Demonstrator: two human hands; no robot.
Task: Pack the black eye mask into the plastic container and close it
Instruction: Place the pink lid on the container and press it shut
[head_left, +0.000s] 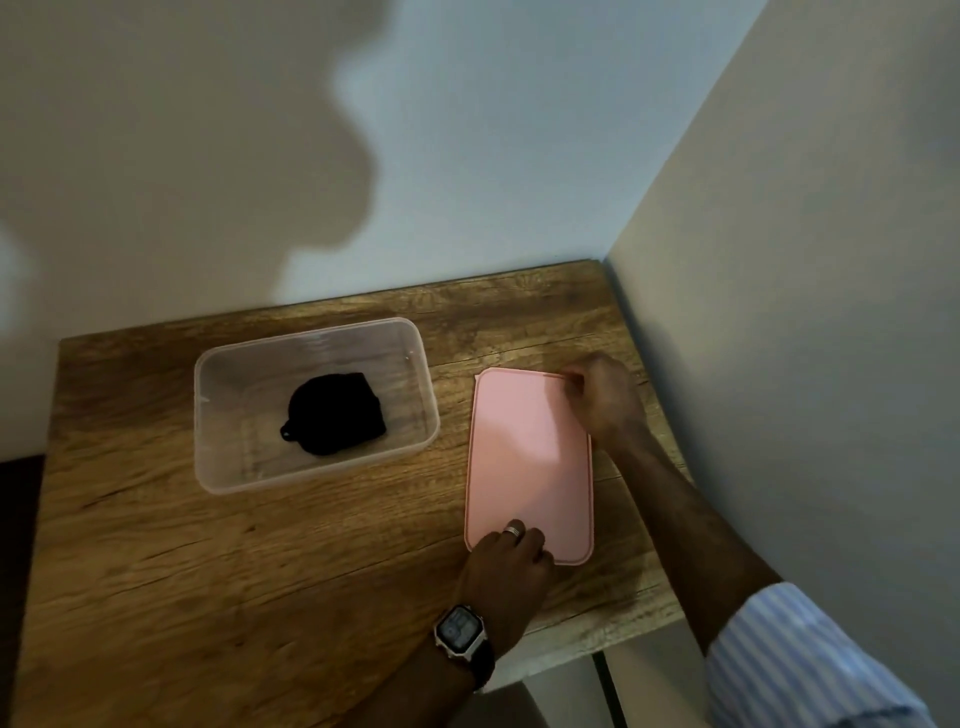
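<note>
The black eye mask (336, 414) lies folded on the floor of the clear plastic container (218, 467), which stands open on the left of the wooden table (156, 545). To its right the pink lid (527, 457) lies flat on the table. My left hand (511, 558), with a ring and a wristwatch, grips the lid's near edge. My right hand (605, 397) pinches the lid's far right corner. The fingertips of both hands are partly hidden by the lid's edges.
White walls close in the table at the back and on the right (779, 364). The table's near right edge (623, 644) drops off beside my right forearm in a striped sleeve (800, 670).
</note>
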